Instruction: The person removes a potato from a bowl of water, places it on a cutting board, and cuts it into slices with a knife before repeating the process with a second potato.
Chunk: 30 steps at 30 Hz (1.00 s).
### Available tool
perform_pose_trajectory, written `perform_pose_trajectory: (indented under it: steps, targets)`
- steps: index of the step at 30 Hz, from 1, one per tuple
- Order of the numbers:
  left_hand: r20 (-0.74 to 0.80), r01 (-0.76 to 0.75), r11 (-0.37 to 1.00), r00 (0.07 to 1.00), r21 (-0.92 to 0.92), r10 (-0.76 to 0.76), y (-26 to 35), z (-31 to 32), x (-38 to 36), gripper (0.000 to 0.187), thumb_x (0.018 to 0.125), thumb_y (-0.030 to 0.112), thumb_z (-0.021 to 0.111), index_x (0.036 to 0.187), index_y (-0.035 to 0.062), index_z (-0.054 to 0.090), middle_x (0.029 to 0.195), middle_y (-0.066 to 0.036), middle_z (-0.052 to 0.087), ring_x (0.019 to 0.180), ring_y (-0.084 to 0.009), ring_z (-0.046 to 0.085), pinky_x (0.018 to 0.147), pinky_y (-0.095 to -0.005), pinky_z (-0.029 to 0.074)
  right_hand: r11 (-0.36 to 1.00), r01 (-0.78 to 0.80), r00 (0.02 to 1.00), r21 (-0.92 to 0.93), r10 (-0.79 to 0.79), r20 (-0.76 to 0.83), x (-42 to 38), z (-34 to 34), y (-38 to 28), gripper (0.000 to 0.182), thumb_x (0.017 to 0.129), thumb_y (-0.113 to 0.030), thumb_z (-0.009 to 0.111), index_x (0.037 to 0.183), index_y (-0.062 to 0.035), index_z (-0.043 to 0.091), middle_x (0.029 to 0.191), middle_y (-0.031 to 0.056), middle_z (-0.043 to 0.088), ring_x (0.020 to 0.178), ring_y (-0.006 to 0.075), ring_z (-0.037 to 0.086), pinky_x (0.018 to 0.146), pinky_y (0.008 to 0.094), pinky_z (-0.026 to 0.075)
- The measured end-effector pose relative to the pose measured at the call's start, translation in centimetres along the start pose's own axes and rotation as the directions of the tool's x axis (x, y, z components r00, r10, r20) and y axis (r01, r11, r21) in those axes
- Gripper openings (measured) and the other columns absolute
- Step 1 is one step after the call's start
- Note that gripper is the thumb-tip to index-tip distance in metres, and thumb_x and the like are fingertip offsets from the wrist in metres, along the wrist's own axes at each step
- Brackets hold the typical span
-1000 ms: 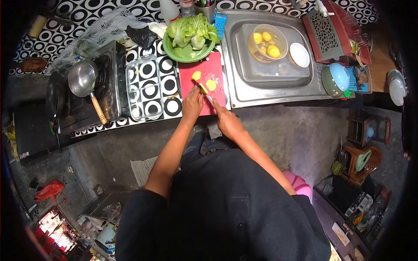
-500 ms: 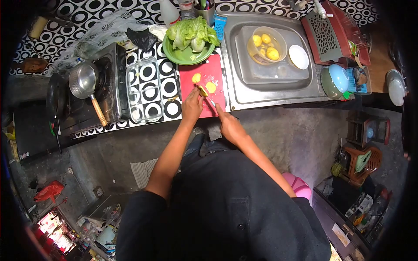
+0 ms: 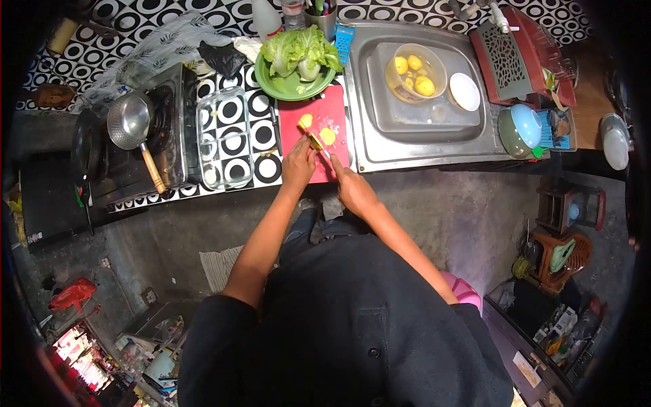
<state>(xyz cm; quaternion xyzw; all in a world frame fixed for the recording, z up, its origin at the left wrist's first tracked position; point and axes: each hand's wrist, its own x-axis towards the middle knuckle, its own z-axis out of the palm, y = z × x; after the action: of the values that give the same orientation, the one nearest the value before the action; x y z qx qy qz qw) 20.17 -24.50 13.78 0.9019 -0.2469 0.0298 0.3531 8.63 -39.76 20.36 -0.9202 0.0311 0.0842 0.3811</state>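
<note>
On the red cutting board lie a yellow piece and a yellow slice, with small wet bits around them. My left hand is at the board's lower left, its fingers closed on a yellow piece beside the blade. My right hand is wrapped round the handle of a knife, whose blade points up and left against that piece. Leafy greens fill a green plate just above the board.
A glass dish is left of the board, beside a stove with a wooden-handled pan. To the right, a bowl of yellow pieces in water and a white dish stand on the sink. A dish rack is beyond.
My right hand and the knife have shifted slightly up and left. My left hand stays nearly in place at the yellow piece.
</note>
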Motion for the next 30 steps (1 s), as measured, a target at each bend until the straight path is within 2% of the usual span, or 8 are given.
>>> perform_pose_trajectory:
  steps: [4, 6, 10, 13, 19, 22, 30]
  targets:
    - [-0.029, -0.017, 1.000, 0.999, -0.002, 0.017, -0.2, 0.2, 0.0, 0.030, 0.085, 0.011, 0.074, 0.110, -0.0012, 0.065, 0.122, -0.020, 0.068, 0.111, -0.0371, 0.066, 0.088, -0.0419, 0.056, 0.999, -0.028, 1.000, -0.026, 0.029, 0.013, -0.3, -0.4, -0.1, 0.076, 0.082, 0.006, 0.053, 0.154, -0.0002, 0.028, 0.100, 0.0321, 0.064, 0.092, 0.0488, 0.065, 0.082, 0.0540, 0.052]
    - [0.007, 0.013, 1.000, 1.000, 0.000, -0.013, -0.2, 0.2, -0.2, 0.029, 0.087, 0.011, 0.071, 0.112, -0.0017, 0.063, 0.125, -0.021, 0.066, 0.115, -0.0365, 0.064, 0.091, -0.0429, 0.055, 0.998, -0.046, 0.998, -0.032, 0.047, 0.031, -0.3, -0.3, -0.1, 0.076, 0.082, 0.005, 0.053, 0.154, -0.0002, 0.028, 0.100, 0.0320, 0.064, 0.092, 0.0489, 0.065, 0.082, 0.0542, 0.052]
    - [0.027, 0.040, 0.999, 0.999, 0.001, -0.040, 0.0, 0.1, -0.1, 0.029, 0.088, 0.011, 0.069, 0.113, -0.0019, 0.062, 0.128, -0.022, 0.065, 0.117, -0.0363, 0.063, 0.092, -0.0432, 0.055, 1.000, 0.005, 1.000, -0.012, -0.005, -0.008, 0.5, 0.3, 0.5, 0.077, 0.082, 0.005, 0.053, 0.155, -0.0005, 0.027, 0.100, 0.0322, 0.064, 0.092, 0.0490, 0.065, 0.082, 0.0544, 0.051]
    - [-0.024, 0.003, 1.000, 1.000, -0.011, -0.003, 0.0, 0.1, 0.0, 0.028, 0.084, 0.011, 0.074, 0.108, -0.0006, 0.065, 0.123, -0.021, 0.067, 0.112, -0.0373, 0.065, 0.089, -0.0425, 0.056, 1.000, 0.005, 1.000, -0.014, -0.006, -0.005, 0.1, 0.1, 0.6, 0.077, 0.083, 0.005, 0.053, 0.155, -0.0004, 0.027, 0.101, 0.0323, 0.064, 0.092, 0.0487, 0.065, 0.083, 0.0540, 0.051]
    - [-0.015, 0.051, 0.999, 0.999, -0.005, -0.051, 0.2, 0.2, -0.1, 0.028, 0.084, 0.010, 0.074, 0.109, -0.0008, 0.065, 0.124, -0.021, 0.067, 0.112, -0.0376, 0.065, 0.090, -0.0431, 0.055, 0.999, 0.035, 0.999, -0.003, -0.035, -0.016, 0.7, 0.8, 0.9, 0.075, 0.084, 0.004, 0.051, 0.154, 0.0004, 0.027, 0.100, 0.0321, 0.063, 0.091, 0.0485, 0.065, 0.083, 0.0536, 0.051]
    - [-0.042, 0.018, 1.000, 0.999, -0.018, -0.019, 0.1, 0.4, -0.2, 0.029, 0.085, 0.010, 0.073, 0.110, -0.0010, 0.064, 0.125, -0.021, 0.067, 0.113, -0.0381, 0.065, 0.090, -0.0433, 0.055, 0.999, 0.048, 0.999, -0.002, -0.048, -0.010, 0.8, 0.6, 1.5, 0.073, 0.084, 0.004, 0.051, 0.154, 0.0012, 0.027, 0.100, 0.0322, 0.063, 0.090, 0.0485, 0.065, 0.082, 0.0535, 0.051]
    - [-0.070, 0.054, 0.998, 0.996, -0.018, -0.055, 0.1, 0.6, -0.6, 0.040, 0.083, 0.012, 0.075, 0.119, -0.0013, 0.063, 0.127, -0.021, 0.065, 0.114, -0.0377, 0.065, 0.092, -0.0427, 0.055, 0.997, 0.062, 0.998, 0.037, -0.063, 0.027, 0.6, 0.0, 1.3, 0.072, 0.086, 0.003, 0.050, 0.154, 0.0018, 0.026, 0.101, 0.0330, 0.063, 0.094, 0.0481, 0.064, 0.084, 0.0530, 0.051]
